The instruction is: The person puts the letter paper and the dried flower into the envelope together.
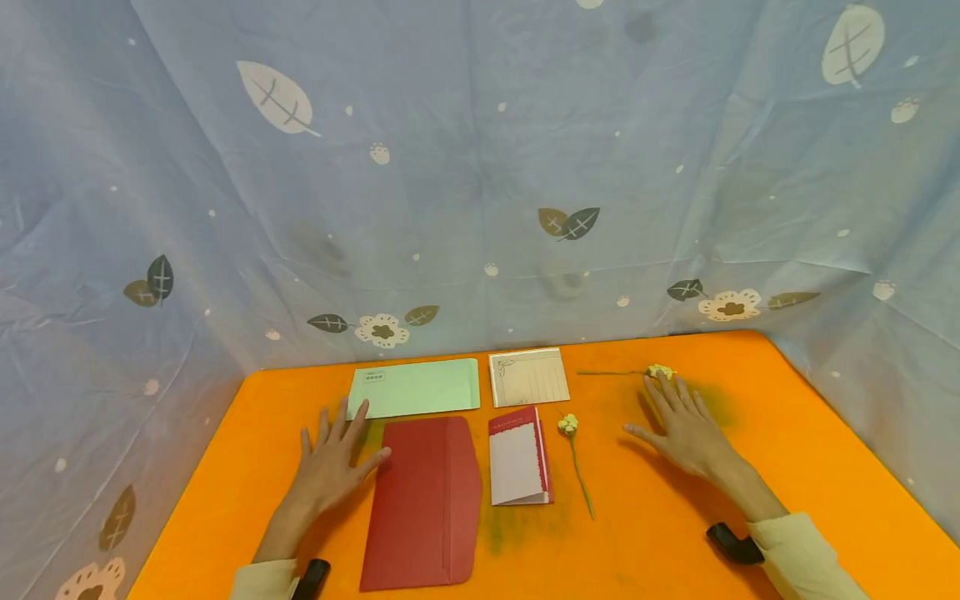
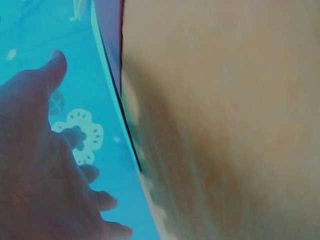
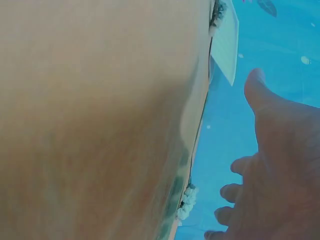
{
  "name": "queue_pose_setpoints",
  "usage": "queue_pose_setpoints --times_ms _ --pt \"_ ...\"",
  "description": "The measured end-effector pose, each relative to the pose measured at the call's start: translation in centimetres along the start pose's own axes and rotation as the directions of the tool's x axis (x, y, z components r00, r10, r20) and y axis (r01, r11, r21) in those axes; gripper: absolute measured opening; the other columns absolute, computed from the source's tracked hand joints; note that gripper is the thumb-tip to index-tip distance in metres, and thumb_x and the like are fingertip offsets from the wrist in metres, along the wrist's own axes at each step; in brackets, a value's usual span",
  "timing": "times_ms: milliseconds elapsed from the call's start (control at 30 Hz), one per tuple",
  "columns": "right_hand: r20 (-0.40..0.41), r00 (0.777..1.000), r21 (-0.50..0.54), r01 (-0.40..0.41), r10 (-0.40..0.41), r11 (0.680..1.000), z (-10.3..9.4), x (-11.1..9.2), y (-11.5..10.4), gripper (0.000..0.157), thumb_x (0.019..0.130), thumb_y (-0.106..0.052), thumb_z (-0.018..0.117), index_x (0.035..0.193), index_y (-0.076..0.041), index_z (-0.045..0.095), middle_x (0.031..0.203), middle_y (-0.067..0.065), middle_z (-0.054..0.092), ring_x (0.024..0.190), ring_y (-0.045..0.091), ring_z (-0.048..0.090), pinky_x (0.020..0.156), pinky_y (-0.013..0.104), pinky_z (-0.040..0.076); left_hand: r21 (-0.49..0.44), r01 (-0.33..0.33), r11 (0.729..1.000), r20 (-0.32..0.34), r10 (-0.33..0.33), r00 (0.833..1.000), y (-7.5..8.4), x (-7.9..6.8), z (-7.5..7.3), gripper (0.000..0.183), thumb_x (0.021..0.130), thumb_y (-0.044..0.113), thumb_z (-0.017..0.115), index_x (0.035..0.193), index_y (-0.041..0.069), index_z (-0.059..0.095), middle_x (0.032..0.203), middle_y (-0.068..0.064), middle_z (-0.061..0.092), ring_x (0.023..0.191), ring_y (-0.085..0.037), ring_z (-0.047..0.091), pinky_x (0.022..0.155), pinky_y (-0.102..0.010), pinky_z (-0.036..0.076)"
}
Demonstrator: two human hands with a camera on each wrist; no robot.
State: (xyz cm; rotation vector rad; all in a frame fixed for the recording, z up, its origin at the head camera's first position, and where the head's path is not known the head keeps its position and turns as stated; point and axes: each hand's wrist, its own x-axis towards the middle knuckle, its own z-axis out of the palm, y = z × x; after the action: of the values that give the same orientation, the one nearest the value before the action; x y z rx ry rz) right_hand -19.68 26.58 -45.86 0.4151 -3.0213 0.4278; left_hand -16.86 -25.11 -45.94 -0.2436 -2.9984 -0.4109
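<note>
My left hand [image 1: 330,467] has its fingers spread, the index fingertip at the near left corner of a pale green envelope [image 1: 416,387]. Its thumb overlaps the left edge of a red envelope [image 1: 416,508], which lies with its flap to the right. In the left wrist view that hand [image 2: 40,150] hovers with nothing in its grasp. On the other side, my right hand [image 1: 686,433] is also spread, fingertips right at the yellow blossoms of a flower sprig [image 1: 660,372]. The right wrist view shows the hand [image 3: 285,165] holding nothing, with white-looking blossoms [image 3: 187,202] beyond the fingers.
Between the hands stands a slightly opened folded red-and-white card [image 1: 516,467]. Behind it lies a lined cream notepaper [image 1: 528,379]. A second yellow flower sprig [image 1: 567,425] lies right of the card. A patterned blue-grey cloth [image 1: 480,167] encloses the orange tabletop [image 1: 622,550].
</note>
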Motion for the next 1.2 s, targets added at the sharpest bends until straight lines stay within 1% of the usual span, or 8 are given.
queue_pose_setpoints --times_ms 167,300,467,567,700,833,1000,1200 --pt "-0.124 0.991 0.069 0.057 -0.048 0.996 0.0 0.5 -0.6 0.080 0.086 -0.045 0.055 0.139 0.005 0.023 0.144 0.027 0.020 0.130 0.045 0.018 0.101 0.057 0.020 -0.061 0.022 0.998 -0.003 -0.022 1.000 0.5 -0.3 -0.3 0.079 0.084 0.061 0.044 0.146 0.021 0.014 0.148 -0.019 0.014 0.123 -0.048 0.032 0.091 -0.065 0.026" --pt "-0.256 0.966 0.133 0.071 -0.035 0.989 -0.3 0.5 -1.4 0.059 0.086 -0.027 0.061 0.131 0.005 0.040 0.130 0.025 0.044 0.114 0.042 0.044 0.089 0.054 0.037 -0.101 0.028 0.995 0.025 -0.025 0.999 1.5 -0.5 -0.6 0.073 0.087 0.052 0.048 0.145 0.022 0.016 0.145 -0.023 0.019 0.113 -0.046 0.045 0.079 -0.060 0.041" --pt "-0.388 0.922 0.286 0.121 0.000 0.951 -0.8 0.7 -3.1 0.038 0.086 -0.013 0.061 0.121 0.000 0.053 0.105 0.016 0.063 0.087 0.030 0.062 0.071 0.041 0.050 -0.135 0.030 0.990 0.070 -0.021 0.997 3.1 -1.0 -1.1 0.065 0.087 0.044 0.054 0.143 0.025 0.026 0.142 -0.025 0.025 0.116 -0.045 0.043 0.081 -0.058 0.041" --pt "-0.409 0.912 0.371 0.174 -0.008 0.912 -1.1 0.8 -4.5 0.031 0.085 -0.008 0.061 0.115 -0.001 0.058 0.097 0.013 0.066 0.078 0.024 0.065 0.065 0.033 0.052 -0.135 0.023 0.991 0.070 -0.013 0.997 4.1 -1.2 -1.1 0.064 0.087 0.041 0.056 0.142 0.021 0.030 0.140 -0.026 0.028 0.117 -0.044 0.042 0.086 -0.057 0.040" --pt "-0.343 0.939 0.510 0.181 0.006 0.841 -1.2 0.9 -6.1 0.026 0.087 -0.011 0.060 0.111 -0.002 0.061 0.095 0.012 0.067 0.072 0.023 0.066 0.059 0.031 0.052 -0.144 0.021 0.989 0.061 -0.012 0.998 5.5 -1.3 -0.9 0.064 0.086 0.037 0.058 0.141 0.015 0.032 0.138 -0.026 0.032 0.116 -0.043 0.043 0.088 -0.056 0.039" --pt "-0.205 0.978 0.682 0.124 0.026 0.721 -1.3 1.3 -7.6 0.026 0.089 -0.016 0.057 0.112 -0.004 0.061 0.098 0.014 0.066 0.075 0.027 0.066 0.063 0.035 0.052 -0.110 0.016 0.994 0.070 -0.009 0.998 6.4 -1.3 -0.7 0.064 0.085 0.037 0.060 0.139 0.013 0.035 0.136 -0.026 0.034 0.113 -0.041 0.047 0.083 -0.053 0.044" --pt "-0.069 0.998 0.814 0.055 0.002 0.578 -1.9 2.1 -10.1 0.028 0.091 -0.014 0.053 0.115 0.001 0.058 0.101 0.021 0.064 0.081 0.032 0.064 0.070 0.038 0.052 -0.068 -0.006 0.998 0.064 0.010 0.998 7.2 -1.2 -0.4 0.058 0.084 0.037 0.061 0.135 0.017 0.043 0.136 -0.027 0.035 0.113 -0.041 0.046 0.081 -0.052 0.045" --pt "0.019 0.998 0.854 0.017 -0.063 0.521 -1.8 2.7 -13.7 0.030 0.091 -0.014 0.053 0.116 0.001 0.057 0.101 0.019 0.064 0.081 0.028 0.065 0.072 0.040 0.052 -0.058 -0.011 0.998 0.074 0.016 0.997 8.3 -1.2 -0.2 0.056 0.083 0.035 0.063 0.133 0.018 0.046 0.135 -0.029 0.034 0.114 -0.044 0.045 0.085 -0.054 0.042"
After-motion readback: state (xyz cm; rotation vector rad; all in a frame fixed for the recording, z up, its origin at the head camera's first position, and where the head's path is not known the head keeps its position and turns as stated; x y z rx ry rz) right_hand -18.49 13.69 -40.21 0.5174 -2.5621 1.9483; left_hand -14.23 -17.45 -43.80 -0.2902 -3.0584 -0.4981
